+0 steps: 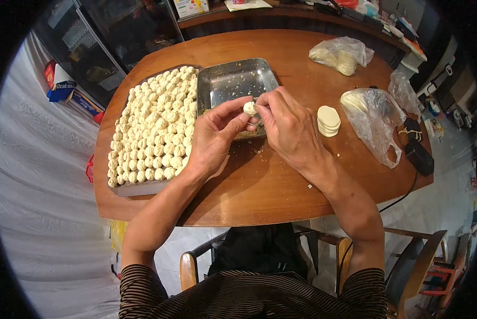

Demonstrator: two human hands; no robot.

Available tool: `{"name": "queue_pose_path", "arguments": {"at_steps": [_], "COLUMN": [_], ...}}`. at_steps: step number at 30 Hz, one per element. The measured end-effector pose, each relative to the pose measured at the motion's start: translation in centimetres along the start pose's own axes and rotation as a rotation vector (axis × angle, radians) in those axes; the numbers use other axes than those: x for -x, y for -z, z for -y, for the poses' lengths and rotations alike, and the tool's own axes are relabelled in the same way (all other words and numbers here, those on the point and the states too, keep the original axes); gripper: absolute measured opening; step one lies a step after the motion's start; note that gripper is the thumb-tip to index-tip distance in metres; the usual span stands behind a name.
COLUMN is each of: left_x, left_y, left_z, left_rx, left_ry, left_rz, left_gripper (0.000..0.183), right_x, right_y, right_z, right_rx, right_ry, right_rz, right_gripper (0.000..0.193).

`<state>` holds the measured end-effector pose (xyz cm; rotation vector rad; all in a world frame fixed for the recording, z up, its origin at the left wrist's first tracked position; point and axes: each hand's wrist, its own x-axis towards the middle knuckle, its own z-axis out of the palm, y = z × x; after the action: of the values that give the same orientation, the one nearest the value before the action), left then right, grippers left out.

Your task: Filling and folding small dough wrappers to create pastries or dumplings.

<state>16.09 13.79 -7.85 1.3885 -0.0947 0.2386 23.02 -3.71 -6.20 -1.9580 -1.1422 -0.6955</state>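
Observation:
A small round pleated dumpling (250,109) is pinched between my two hands above the near part of a metal tray (212,80). My left hand (217,130) cups it from the left with thumb and fingers. From the right, my right hand (289,122) presses thumb and fingertips at its top edge. Bits of filling cling to the metal tray's floor. To the left, rows of finished pleated dumplings (153,127) fill a wide flat tray (143,189). Just right of my right hand lies a short stack of pale round dough wrappers (328,121).
Clear plastic bags with pale wrappers inside lie at the right (371,117) and far right (342,55) of the wooden table (249,204). A black box with a cable (419,158) sits at the right edge. Wooden chairs (419,266) stand near the table's front.

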Motion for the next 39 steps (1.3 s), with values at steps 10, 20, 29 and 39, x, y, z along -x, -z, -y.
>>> {"name": "queue_pose_path", "arguments": {"at_steps": [10, 20, 29, 39], "left_x": [0.0, -0.1, -0.3, 0.3], "left_y": [0.0, 0.2, 0.3, -0.2], "left_z": [-0.1, 0.3, 0.4, -0.4], "left_rx": [-0.080, -0.037, 0.011, -0.093], "left_ry": [-0.030, -0.020, 0.003, 0.027], "left_rz": [0.018, 0.038, 0.037, 0.055], "left_gripper": [0.034, 0.036, 0.033, 0.035], "right_x": [0.1, -0.1, -0.3, -0.4], "right_y": [0.0, 0.2, 0.6, 0.9], "right_z": [-0.1, -0.2, -0.8, -0.3], "right_rx": [-0.016, -0.053, -0.025, -0.029], "right_ry": [-0.009, 0.019, 0.122, 0.086], "right_rz": [0.024, 0.001, 0.021, 0.015], "right_gripper": [0.010, 0.008, 0.008, 0.013]}}
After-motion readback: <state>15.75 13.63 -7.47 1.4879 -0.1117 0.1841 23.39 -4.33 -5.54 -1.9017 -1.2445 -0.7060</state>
